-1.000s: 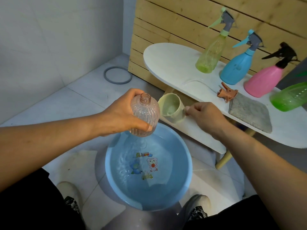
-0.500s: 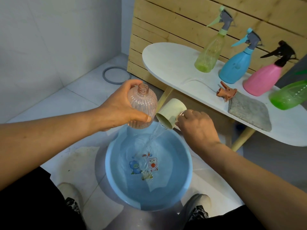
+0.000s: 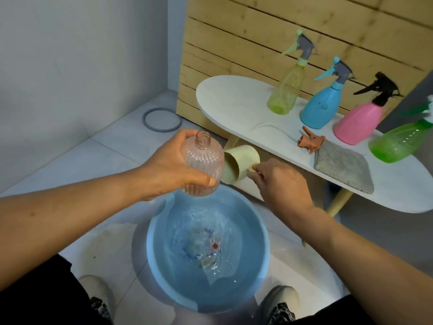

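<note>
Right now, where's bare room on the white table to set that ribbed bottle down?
Free: the white table at its left end, between its rounded edge and the yellow-green spray bottle. Crowded: the right half, with the blue spray bottle, pink spray bottle, green spray bottle, orange trigger head and grey cloth.

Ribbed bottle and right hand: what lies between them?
A pale yellow cup, tipped sideways beside the ribbed bottle, held by the right hand; head view.
</note>
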Demonstrator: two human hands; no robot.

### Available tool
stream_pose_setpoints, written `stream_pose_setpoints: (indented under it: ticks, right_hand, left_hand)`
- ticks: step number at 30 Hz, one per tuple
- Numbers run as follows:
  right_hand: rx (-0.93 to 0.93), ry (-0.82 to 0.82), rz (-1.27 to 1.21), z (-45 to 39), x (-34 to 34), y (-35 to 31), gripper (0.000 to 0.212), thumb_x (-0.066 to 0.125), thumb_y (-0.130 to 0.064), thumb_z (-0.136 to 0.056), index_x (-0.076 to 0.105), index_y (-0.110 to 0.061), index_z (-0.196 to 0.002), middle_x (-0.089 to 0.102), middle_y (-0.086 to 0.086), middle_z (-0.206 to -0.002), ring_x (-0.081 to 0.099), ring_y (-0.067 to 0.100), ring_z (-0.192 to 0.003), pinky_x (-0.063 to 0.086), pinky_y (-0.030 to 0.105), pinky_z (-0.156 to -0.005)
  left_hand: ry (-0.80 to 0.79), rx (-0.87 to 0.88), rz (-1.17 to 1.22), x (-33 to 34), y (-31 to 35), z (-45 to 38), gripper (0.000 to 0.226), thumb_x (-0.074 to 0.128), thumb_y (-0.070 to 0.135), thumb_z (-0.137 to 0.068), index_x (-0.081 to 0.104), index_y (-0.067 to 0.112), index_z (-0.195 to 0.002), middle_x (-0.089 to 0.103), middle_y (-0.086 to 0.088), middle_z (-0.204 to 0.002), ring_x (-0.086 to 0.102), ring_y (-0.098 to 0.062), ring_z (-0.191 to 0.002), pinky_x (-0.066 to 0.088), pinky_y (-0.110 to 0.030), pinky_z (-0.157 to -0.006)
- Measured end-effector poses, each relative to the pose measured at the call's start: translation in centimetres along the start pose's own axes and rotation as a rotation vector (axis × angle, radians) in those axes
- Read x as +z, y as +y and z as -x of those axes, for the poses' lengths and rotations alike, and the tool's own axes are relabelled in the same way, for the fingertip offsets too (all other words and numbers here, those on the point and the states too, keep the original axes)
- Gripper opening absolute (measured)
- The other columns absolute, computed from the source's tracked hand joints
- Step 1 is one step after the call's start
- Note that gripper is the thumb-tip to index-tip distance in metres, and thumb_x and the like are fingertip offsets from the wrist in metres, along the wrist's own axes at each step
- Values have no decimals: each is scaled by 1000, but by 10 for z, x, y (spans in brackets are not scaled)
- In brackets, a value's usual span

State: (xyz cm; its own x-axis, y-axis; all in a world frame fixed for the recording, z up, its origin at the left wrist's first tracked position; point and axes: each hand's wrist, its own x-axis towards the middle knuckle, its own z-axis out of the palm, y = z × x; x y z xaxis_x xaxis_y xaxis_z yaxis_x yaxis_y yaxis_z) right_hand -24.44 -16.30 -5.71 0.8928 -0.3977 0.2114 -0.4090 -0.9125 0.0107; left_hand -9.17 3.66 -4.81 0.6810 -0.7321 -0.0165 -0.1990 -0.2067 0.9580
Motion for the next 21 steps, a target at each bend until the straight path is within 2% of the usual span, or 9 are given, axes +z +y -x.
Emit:
stream_pose_setpoints:
  ticks: [3, 7, 9, 11, 15, 21]
  right_hand:
    - [195, -16, -495, -14, -26, 13, 27, 55, -38, -102, 70, -20, -90, 63, -4, -80, 54, 14, -74, 41, 32, -65]
    - [271, 66, -797, -51, -49, 34, 33, 57, -39, -101, 71, -14, -86, 63, -2, -74, 46, 2, -54, 37, 20, -53]
    - [281, 74, -863, -76, -57, 36, 28, 55, -39, -102, 71, -20, -88, 64, -7, -74, 42, 2, -49, 36, 20, -50]
    - [276, 62, -912, -102, -60, 33, 25, 54, -37, -103, 70, -24, -89, 64, -8, -74, 44, 5, -57, 37, 25, -56]
    - [274, -40, -925, -150, -51, 25, 25, 51, -31, -104, 69, -20, -90, 66, -5, -74, 49, 12, -67, 37, 27, -59]
    - [311, -164, -868, -191, -25, 19, 29, 49, -29, -105, 69, -10, -102, 65, 1, -76, 41, 13, -58, 34, 28, -58]
  left_hand:
    - [-15, 4, 25, -1, 6, 1, 88, 97, 12, -60, 48, 41, -127, 59, 18, -118, 60, -1, -104, 52, -10, -65]
    - [-45, 2, 57, 0, 11, 1, 85, 97, 9, -60, 50, 42, -123, 61, 15, -118, 62, -2, -104, 54, -14, -68]
    - [-52, 0, 61, 0, 11, -3, 87, 98, 10, -58, 50, 43, -123, 61, 15, -119, 63, -5, -107, 56, -17, -70]
    - [-53, -4, 58, -1, 13, -7, 88, 98, 13, -58, 49, 45, -123, 60, 16, -121, 62, -6, -109, 57, -19, -73]
    - [-51, -1, 24, -4, 15, -20, 92, 99, 16, -58, 45, 43, -128, 59, 18, -121, 60, -5, -109, 55, -17, -73]
    - [-61, -16, 1, -7, 12, -37, 97, 99, 18, -57, 43, 41, -133, 58, 18, -120, 59, -6, -110, 56, -19, -76]
